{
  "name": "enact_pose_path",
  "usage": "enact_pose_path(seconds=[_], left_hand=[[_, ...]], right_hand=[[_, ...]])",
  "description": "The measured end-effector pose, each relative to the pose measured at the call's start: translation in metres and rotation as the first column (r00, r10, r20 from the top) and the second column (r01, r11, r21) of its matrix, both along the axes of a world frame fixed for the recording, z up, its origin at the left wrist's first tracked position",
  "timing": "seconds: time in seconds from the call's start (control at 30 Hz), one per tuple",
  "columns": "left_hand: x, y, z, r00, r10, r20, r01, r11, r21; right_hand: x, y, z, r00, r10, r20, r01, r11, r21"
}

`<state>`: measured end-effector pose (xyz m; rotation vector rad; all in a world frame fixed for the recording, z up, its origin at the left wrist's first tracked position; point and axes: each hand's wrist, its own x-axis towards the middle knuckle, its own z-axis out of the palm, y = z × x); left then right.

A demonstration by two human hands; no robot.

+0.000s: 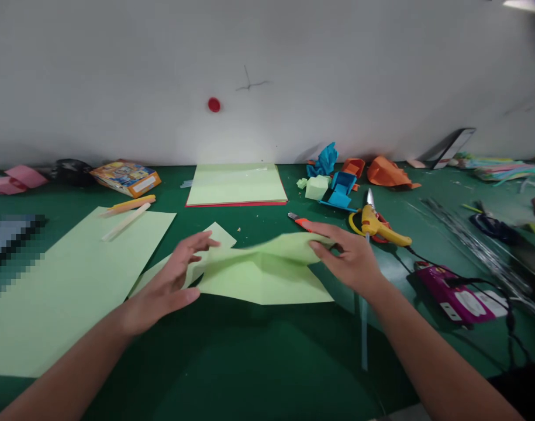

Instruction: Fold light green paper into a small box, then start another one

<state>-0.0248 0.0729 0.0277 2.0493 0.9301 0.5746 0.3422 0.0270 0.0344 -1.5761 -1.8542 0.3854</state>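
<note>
Creased pale-green paper sheet (261, 283) is between both hands over a green table (232, 362), with the right hand (348, 254) pinching its curled-up far edge near the right end. Left hand (162, 286) is spread by the left side, can't tell if it's touching; yellow glue gun (375, 225) lies across scissors (370, 197) nearby.

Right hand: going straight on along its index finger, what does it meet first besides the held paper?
Probably the orange cutter, just beyond the right hand; depth is unclear, so the hand might pass above.
</note>
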Motion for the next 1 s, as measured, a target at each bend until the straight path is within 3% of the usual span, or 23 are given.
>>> enact_pose_path(seconds=[0.07, 0.13, 0.17, 0.27, 0.33, 0.43, 0.53, 0.6, 0.67, 0.77, 0.87, 1.0], left_hand=[[0.002, -0.001, 0.000, 0.985, 0.156, 0.069, -0.166, 0.972, 0.169], [0.003, -0.005, 0.000, 0.958, 0.277, 0.068, -0.279, 0.860, 0.427], [0.005, -0.008, -0.001, 0.953, 0.300, 0.036, -0.268, 0.783, 0.561], [0.018, -0.023, -0.005, 0.967, 0.207, -0.151, 0.005, 0.574, 0.819], [0.032, -0.033, -0.010, 0.957, 0.143, -0.254, 0.150, 0.504, 0.851], [0.053, -0.038, -0.020, 0.936, 0.091, -0.340, 0.217, 0.610, 0.762], [0.064, -0.034, -0.029, 0.922, 0.047, -0.384, 0.240, 0.710, 0.662], [0.064, -0.029, -0.033, 0.912, 0.028, -0.410, 0.251, 0.752, 0.609], [0.064, -0.025, -0.036, 0.909, 0.021, -0.415, 0.254, 0.763, 0.595], [0.064, -0.023, -0.040, 0.924, 0.003, -0.383, 0.258, 0.734, 0.628], [0.068, -0.024, -0.040, 0.919, 0.007, -0.394, 0.270, 0.717, 0.643], [0.072, -0.024, -0.036, 0.889, 0.012, -0.458, 0.300, 0.740, 0.601]], right_hand=[[0.001, 0.003, -0.002, 0.987, -0.088, -0.137, 0.083, 0.995, -0.046], [0.002, 0.006, -0.005, 0.962, -0.121, -0.246, 0.101, 0.991, -0.093], [0.002, 0.008, -0.006, 0.948, -0.129, -0.290, 0.101, 0.989, -0.108], [0.001, 0.012, -0.013, 0.909, -0.138, -0.394, 0.098, 0.988, -0.119], [0.000, 0.014, -0.018, 0.893, -0.114, -0.436, 0.070, 0.991, -0.115], [-0.002, 0.017, -0.027, 0.935, -0.053, -0.349, 0.033, 0.997, -0.063], [-0.004, 0.019, -0.035, 0.998, -0.058, -0.008, 0.058, 0.985, 0.161], [-0.007, 0.019, -0.037, 0.971, -0.060, 0.230, -0.005, 0.963, 0.270], [-0.014, 0.016, -0.037, 0.915, -0.007, 0.402, -0.119, 0.951, 0.285], [-0.025, 0.009, -0.033, 0.841, 0.102, 0.531, -0.252, 0.943, 0.218], [-0.030, 0.005, -0.030, 0.831, 0.082, 0.551, -0.193, 0.970, 0.147], [-0.023, 0.007, -0.033, 0.826, 0.037, 0.563, -0.057, 0.998, 0.017]])
